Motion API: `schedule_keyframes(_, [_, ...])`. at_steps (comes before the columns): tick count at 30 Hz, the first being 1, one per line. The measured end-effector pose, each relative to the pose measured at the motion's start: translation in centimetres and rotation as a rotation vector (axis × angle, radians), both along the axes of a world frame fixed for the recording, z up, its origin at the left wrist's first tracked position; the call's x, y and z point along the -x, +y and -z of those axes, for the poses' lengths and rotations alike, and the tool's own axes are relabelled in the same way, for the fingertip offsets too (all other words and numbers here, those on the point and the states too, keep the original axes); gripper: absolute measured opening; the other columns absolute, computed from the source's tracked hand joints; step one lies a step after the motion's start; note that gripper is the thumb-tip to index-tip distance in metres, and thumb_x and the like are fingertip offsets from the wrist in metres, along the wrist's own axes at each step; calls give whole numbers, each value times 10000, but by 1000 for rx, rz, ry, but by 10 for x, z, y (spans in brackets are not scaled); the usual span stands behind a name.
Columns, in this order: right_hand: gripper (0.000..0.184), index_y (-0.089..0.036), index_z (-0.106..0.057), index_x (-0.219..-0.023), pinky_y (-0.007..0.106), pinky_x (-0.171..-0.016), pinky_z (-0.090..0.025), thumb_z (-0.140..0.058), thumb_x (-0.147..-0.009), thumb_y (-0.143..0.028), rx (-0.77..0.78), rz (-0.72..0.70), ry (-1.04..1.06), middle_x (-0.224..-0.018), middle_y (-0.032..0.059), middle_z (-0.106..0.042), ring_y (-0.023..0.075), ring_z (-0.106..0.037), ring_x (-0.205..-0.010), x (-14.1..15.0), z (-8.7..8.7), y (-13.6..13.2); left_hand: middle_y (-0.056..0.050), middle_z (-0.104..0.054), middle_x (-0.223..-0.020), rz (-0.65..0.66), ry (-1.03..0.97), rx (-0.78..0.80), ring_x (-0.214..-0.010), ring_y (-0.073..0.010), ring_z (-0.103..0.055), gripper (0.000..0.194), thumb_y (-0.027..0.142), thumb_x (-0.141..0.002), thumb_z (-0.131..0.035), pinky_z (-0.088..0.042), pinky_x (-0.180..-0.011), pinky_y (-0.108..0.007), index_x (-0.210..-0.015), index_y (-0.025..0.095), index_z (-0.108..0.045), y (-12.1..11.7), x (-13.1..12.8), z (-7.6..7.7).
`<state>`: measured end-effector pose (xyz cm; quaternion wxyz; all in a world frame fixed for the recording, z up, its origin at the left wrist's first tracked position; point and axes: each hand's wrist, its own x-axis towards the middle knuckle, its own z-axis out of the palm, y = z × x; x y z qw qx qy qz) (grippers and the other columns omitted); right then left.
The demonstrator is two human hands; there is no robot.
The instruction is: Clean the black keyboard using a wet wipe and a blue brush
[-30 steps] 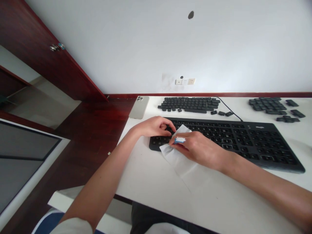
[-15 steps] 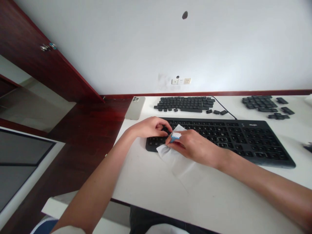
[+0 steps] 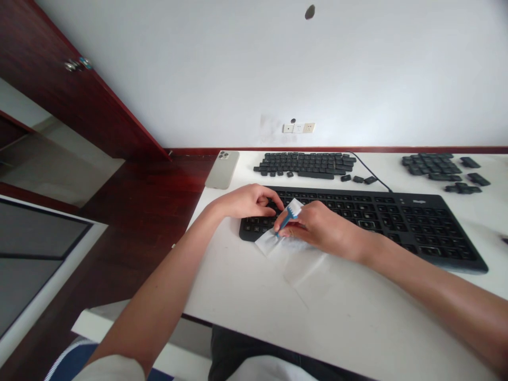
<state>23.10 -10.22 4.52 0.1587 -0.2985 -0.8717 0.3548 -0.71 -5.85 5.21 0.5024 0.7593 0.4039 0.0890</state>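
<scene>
Pinching the blue brush (image 3: 289,219) firmly for control, the right hand (image 3: 317,227) steadies it; the left hand (image 3: 248,202), at nine o'clock, curls over the keyboard (image 3: 397,227), grip unclear.

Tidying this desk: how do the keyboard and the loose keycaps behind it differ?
The keyboard is one large slab, the keycaps small separate pieces. The keyboard lies in front, the keycaps farther back in loose rows. Both are black.
</scene>
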Motion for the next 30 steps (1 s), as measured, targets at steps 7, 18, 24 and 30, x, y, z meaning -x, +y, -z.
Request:
schedule_keyframes(7, [161, -187, -774, -1035, 317, -824, -556, -617, -1015, -158, -129, -7, -9, -1020, 71, -805, 231, -772, -915, 6, 3, -8, 82, -324, -592, 48, -5, 8, -538, -94, -282, 326, 346, -844, -714, -180, -522, -256, -1112, 175, -786, 3, 2, 2])
schedule_keyframes(18, [199, -211, -772, -1081, 306, -847, -543, -577, -1040, -214, -64, -25, 11, -1007, 44, -802, 210, -764, -915, 4, 0, -4, 73, -418, -574, 6, 11, 42, -527, -91, -305, 300, 302, -834, -715, -205, -518, -256, -1091, 166, -786, 0, -2, -3])
schedule_keyframes(24, [221, -227, -785, -1031, 310, -810, -556, -565, -1044, -209, -113, -34, -56, -944, 48, -791, 223, -764, -871, 6, -5, -10, 80, -384, -577, 29, 8, 51, -521, -90, -298, 311, 333, -858, -707, -203, -513, -255, -1115, 174, -780, 1, 0, -2])
schedule_keyframes(30, [196, -208, -777, -1011, 323, -837, -567, -583, -1030, -182, -134, -7, -9, -997, 64, -791, 228, -763, -909, 12, -3, -15, 76, -380, -591, 58, 27, 17, -531, -93, -305, 337, 385, -870, -714, -195, -514, -256, -1130, 180, -777, 3, 1, 0])
